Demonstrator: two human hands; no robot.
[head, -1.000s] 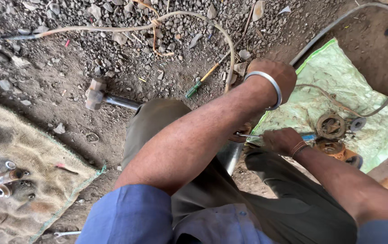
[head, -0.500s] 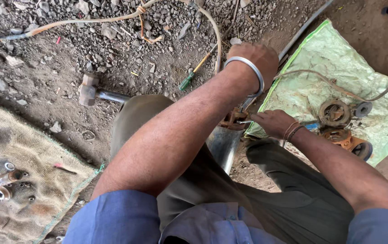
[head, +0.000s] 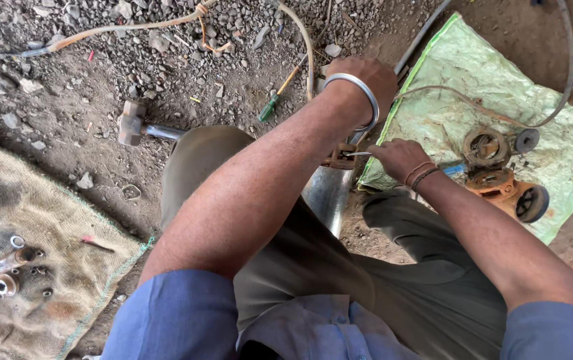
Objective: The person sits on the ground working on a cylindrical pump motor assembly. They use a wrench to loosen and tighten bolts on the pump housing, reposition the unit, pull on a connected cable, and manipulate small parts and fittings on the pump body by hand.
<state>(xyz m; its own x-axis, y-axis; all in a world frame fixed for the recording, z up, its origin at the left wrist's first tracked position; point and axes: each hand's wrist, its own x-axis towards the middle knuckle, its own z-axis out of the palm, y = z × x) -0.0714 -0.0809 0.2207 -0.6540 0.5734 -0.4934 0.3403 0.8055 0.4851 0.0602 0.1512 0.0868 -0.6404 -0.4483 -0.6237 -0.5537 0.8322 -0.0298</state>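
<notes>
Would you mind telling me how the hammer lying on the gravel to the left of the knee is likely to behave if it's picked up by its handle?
The hammer has a chunky, block-shaped metal head, so it will probably feel head-heavy and dip at that end. Its handle looks like bare metal, likely stiff and perhaps slippery. Lying flat on loose gravel, it seems unlikely to roll.

Shiny metal pipe [head: 326,193], coarse burlap sack [head: 40,207]
</notes>
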